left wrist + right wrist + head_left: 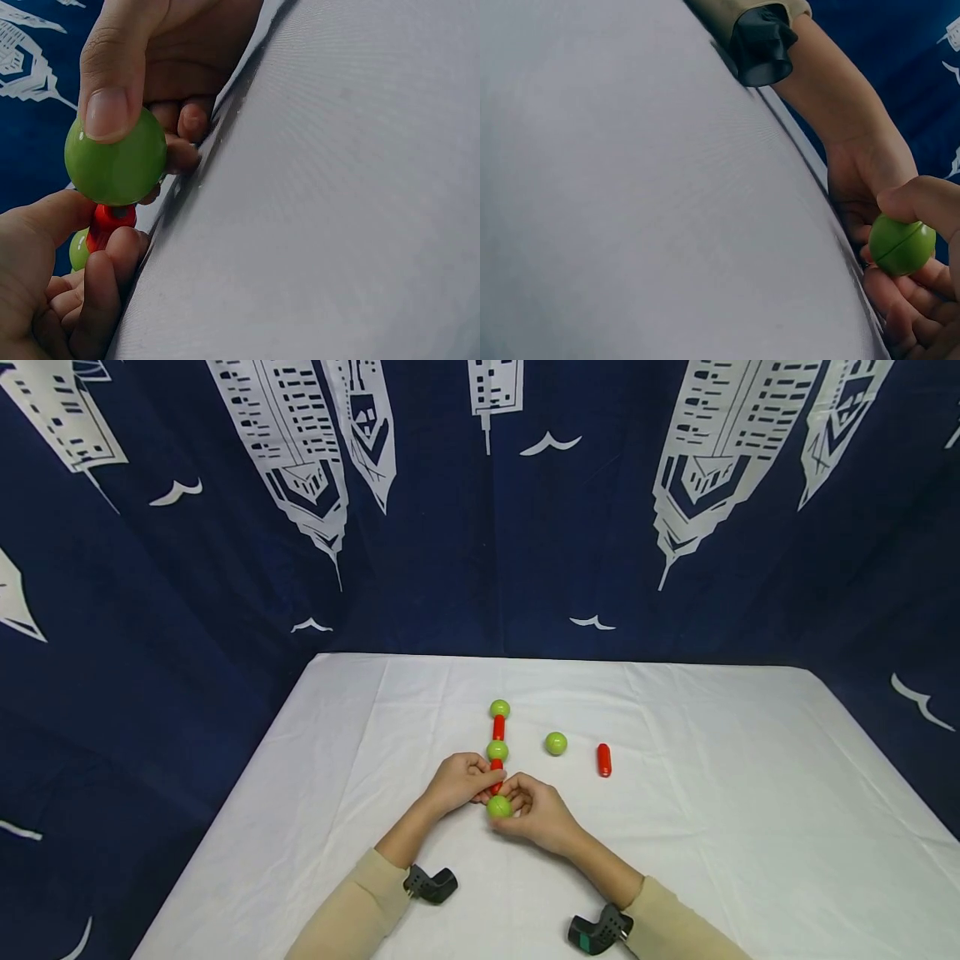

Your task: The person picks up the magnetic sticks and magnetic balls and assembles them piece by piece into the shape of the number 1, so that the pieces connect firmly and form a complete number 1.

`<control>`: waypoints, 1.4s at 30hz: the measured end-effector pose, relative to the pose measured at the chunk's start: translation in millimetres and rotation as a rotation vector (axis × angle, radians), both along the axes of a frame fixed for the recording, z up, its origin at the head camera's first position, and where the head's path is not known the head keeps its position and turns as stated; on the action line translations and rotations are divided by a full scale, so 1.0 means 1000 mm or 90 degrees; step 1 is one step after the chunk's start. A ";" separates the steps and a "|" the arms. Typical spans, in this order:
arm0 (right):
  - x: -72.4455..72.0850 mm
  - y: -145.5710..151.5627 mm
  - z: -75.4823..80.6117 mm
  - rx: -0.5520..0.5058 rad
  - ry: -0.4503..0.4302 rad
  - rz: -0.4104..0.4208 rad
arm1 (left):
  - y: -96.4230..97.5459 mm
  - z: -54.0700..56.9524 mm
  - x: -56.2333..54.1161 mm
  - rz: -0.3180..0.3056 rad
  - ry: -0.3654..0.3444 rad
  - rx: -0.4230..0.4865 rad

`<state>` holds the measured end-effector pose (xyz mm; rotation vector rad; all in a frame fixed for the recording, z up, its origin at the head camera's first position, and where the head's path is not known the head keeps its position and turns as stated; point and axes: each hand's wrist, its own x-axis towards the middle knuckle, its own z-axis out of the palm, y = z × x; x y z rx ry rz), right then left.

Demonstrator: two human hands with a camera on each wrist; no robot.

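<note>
A line of green balls and red rods runs away from me over the white table. My left hand pinches the nearer red rod between thumb and fingers. At that rod's near end, my right hand holds a green ball, thumb on top and fingers beneath. Past the left fingers come the middle green ball, a second red rod and the far green ball. In the right wrist view the ball hides the held rod.
Right of the line lie a loose green ball and a loose red rod. The white cloth-covered table ends at a dark blue curtain with white building prints. Each wrist wears a black camera.
</note>
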<state>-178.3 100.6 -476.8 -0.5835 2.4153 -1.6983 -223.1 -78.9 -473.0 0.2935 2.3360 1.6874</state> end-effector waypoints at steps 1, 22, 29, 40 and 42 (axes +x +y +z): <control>0.001 -0.001 -0.001 0.010 0.009 -0.001 | 0.000 0.000 0.000 -0.001 0.000 0.000; 0.002 -0.003 -0.008 0.050 0.109 -0.024 | -0.002 -0.005 -0.001 -0.008 0.019 0.002; 0.003 -0.005 -0.008 0.058 0.119 -0.042 | -0.002 -0.005 -0.002 -0.011 0.027 -0.012; 0.004 -0.007 -0.011 0.061 0.151 -0.059 | -0.001 -0.002 -0.001 -0.012 0.044 -0.019; 0.005 -0.008 -0.012 0.061 0.154 -0.067 | -0.001 -0.002 0.000 -0.012 0.043 -0.022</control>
